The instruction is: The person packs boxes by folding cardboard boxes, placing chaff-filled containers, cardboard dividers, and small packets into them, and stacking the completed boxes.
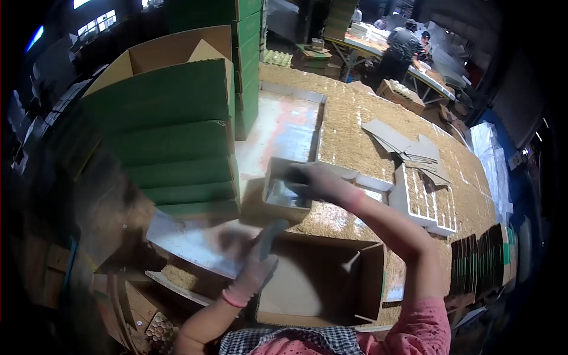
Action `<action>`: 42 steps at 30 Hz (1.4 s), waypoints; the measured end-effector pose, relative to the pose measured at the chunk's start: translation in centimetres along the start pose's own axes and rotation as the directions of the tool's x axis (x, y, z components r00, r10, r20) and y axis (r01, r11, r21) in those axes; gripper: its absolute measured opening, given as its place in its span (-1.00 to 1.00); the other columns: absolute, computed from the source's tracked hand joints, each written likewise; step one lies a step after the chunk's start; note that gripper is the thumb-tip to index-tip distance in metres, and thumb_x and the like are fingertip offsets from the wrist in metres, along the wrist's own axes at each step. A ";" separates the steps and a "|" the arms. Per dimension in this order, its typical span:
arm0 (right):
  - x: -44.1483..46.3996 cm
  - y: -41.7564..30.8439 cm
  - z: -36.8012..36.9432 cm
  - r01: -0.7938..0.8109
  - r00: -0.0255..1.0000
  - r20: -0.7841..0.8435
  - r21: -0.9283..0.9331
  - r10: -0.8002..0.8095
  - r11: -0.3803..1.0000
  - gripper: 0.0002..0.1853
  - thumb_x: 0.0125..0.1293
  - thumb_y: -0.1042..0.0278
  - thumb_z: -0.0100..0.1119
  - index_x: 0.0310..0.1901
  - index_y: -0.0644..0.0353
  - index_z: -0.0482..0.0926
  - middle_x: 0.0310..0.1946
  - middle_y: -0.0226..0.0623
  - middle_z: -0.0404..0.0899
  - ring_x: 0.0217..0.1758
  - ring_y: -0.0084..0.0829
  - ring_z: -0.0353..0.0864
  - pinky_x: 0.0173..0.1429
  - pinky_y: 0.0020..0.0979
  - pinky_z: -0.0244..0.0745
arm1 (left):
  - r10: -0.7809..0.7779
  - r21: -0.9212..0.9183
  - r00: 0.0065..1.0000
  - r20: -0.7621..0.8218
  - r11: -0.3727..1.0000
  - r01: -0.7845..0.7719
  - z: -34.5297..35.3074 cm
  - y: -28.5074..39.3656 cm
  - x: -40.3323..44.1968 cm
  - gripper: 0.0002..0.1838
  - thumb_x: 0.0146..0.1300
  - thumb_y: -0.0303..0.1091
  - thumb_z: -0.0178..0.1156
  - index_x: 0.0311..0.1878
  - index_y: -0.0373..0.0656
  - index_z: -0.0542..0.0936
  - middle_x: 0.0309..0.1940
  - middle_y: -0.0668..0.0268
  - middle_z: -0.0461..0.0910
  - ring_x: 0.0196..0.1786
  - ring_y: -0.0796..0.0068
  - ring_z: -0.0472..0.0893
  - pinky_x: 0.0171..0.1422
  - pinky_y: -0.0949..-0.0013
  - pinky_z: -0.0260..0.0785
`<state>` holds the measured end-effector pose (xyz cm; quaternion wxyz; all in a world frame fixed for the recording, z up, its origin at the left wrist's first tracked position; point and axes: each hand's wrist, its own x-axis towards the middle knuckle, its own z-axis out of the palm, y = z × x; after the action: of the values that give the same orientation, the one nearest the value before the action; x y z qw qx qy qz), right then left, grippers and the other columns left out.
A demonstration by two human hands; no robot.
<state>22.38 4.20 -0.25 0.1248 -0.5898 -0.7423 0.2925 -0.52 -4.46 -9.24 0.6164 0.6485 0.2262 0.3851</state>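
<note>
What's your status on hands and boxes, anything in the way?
Right hand at small box, grip unclear. Left hand beside open carton, motion-blurred. Possible obstacle: tall green boxes, close on the left.

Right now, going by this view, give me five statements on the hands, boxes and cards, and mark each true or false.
1. The right hand is at the small box. True.
2. Both hands are bare. False: the left hand and the right hand wear gloves.
3. The carton nearest the body is shut. False: its top is open.
4. Green boxes stand left of the small box. True.
5. The grey cards lie in the carton. False: they lie on the brown layer, right of the small box.
</note>
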 end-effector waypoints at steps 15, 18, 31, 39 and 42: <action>-10.8 -0.9 -2.5 0.229 0.617 -0.358 -0.770 -0.701 0.595 -0.74 -0.08 0.51 0.31 -0.29 0.12 0.50 -0.30 -0.17 0.48 -0.23 -0.17 0.47 -0.27 -0.14 0.35 | -0.178 0.105 0.983 -0.056 0.978 0.183 -0.1 -4.1 0.9 -0.45 0.16 -0.55 -0.06 0.29 -0.26 0.36 0.33 0.15 0.29 0.33 0.40 0.33 0.34 0.30 0.25; -17.3 0.0 4.8 0.580 0.750 0.119 -0.592 -0.651 0.560 -0.84 0.12 0.24 0.17 -0.28 0.05 0.59 -0.27 -0.26 0.52 -0.34 -0.20 0.54 -0.30 -0.14 0.41 | -0.136 0.253 0.991 0.003 0.959 0.131 -0.1 -2.9 2.6 -0.40 0.16 -0.53 -0.04 0.35 -0.19 0.31 0.31 0.13 0.33 0.32 0.32 0.35 0.40 0.24 0.18; -24.7 2.4 11.2 0.218 0.858 -0.360 -0.390 -0.366 0.895 -0.49 0.45 0.18 -0.24 0.32 0.29 0.24 0.37 -0.02 0.22 0.46 -0.08 0.14 0.49 -0.06 0.05 | -0.373 0.336 0.915 0.150 0.890 0.308 -3.7 -8.2 -4.0 -0.02 0.27 0.21 0.08 0.50 -0.23 -0.10 0.45 0.05 0.05 0.43 0.17 0.20 0.46 0.26 0.08; -25.3 3.4 16.0 -0.208 0.806 -0.591 -0.235 0.030 0.950 -0.27 0.37 -0.10 -0.08 0.39 0.30 0.14 0.37 0.03 0.21 0.41 -0.10 0.23 0.50 -0.17 0.02 | -0.319 0.766 0.946 0.053 0.620 0.166 -1.4 -6.0 -4.3 0.29 0.01 0.41 0.22 0.47 -0.38 -0.18 0.41 -0.31 -0.06 0.49 -0.18 -0.06 0.54 0.07 -0.10; -25.4 2.9 15.7 -0.131 0.843 -0.497 0.180 0.205 0.975 -0.22 0.37 -0.18 -0.15 0.40 0.31 0.11 0.38 -0.01 0.20 0.42 -0.14 0.21 0.52 -0.20 0.00 | -0.317 0.760 0.945 0.081 0.633 0.147 -1.5 -6.1 -4.1 0.19 0.10 0.29 0.22 0.50 -0.26 -0.21 0.43 -0.23 -0.04 0.49 -0.17 -0.03 0.54 0.08 -0.09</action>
<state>23.33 -23.97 -10.38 0.3322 -0.6989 -0.6054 0.1859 -3.04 -5.81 -16.14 0.3615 0.8448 0.3800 0.1061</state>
